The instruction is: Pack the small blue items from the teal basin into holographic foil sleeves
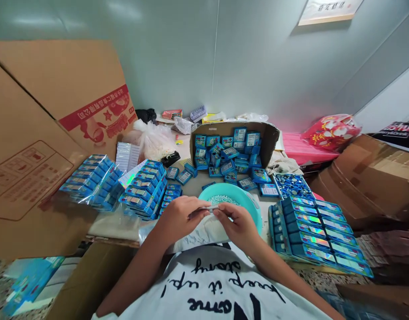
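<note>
Pinching silver strip (209, 207) | left hand (179, 218), right hand (236, 226) holding it | teal bowl (249, 204) on table (194, 189) | gray wall (171, 58) behind

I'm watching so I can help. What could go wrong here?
The small silvery item, pinched between the left hand and right hand, could slip and get lost among the white beads in the teal bowl. A bump might spill beads. The stacked blue packs could slide.

Teal basin (253, 206), blue packs (307, 240) with rainbow foil strips, white T-shirt (204, 271) (black script lettering)
</note>
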`<control>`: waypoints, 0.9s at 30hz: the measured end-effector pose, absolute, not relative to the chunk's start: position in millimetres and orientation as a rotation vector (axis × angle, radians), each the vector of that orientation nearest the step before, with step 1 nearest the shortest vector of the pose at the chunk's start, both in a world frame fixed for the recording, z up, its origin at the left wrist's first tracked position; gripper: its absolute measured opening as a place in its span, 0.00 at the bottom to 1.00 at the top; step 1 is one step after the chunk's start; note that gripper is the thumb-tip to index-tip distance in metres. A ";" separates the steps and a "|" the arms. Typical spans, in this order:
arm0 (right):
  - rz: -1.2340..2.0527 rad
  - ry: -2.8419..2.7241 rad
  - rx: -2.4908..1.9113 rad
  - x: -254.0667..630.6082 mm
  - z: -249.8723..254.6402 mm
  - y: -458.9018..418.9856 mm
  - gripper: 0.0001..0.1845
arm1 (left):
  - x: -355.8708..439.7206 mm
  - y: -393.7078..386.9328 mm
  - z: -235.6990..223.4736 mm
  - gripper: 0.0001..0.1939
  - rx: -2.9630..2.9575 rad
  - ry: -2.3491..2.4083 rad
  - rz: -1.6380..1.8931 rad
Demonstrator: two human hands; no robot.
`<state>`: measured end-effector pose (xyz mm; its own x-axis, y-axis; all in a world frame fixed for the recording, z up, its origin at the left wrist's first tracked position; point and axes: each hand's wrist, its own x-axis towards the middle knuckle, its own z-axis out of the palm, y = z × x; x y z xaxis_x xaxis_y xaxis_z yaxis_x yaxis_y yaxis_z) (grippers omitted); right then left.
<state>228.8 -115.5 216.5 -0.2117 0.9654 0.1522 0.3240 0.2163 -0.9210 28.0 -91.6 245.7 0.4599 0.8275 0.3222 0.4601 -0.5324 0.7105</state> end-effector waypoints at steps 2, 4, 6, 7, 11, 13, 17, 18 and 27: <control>1.032 -1.661 -1.221 228.2 214.0 -116.7 0.17 | 28.2 -92.9 245.9 0.11 2.195 1.073 0.866; 1.058 -1.627 -1.227 227.8 210.7 -118.4 0.16 | 27.7 -94.1 246.0 0.10 2.227 1.089 0.821; 1.060 -1.641 -1.212 227.5 208.0 -120.2 0.18 | 26.7 -95.5 245.5 0.11 2.240 1.092 0.803; 1.050 -1.664 -1.199 227.4 207.2 -121.0 0.18 | 26.2 -96.3 245.3 0.11 2.238 1.088 0.802; 1.027 -1.687 -1.182 226.3 207.0 -123.6 0.16 | 26.5 -100.7 245.0 0.11 2.209 1.106 0.801; 0.995 -1.664 -1.191 224.9 207.8 -124.4 0.15 | 28.3 -103.2 243.8 0.09 2.172 1.150 0.866; 0.944 -1.650 -1.195 222.0 208.7 -124.4 0.15 | 31.8 -107.7 235.3 0.18 2.222 1.192 0.985; 0.955 -1.655 -1.193 221.5 208.4 -124.2 0.15 | 32.0 -108.9 232.7 0.19 2.269 1.172 0.988; 1.038 -1.571 -1.263 217.1 196.0 -116.8 0.18 | 27.4 -120.8 223.6 0.22 2.568 1.145 1.008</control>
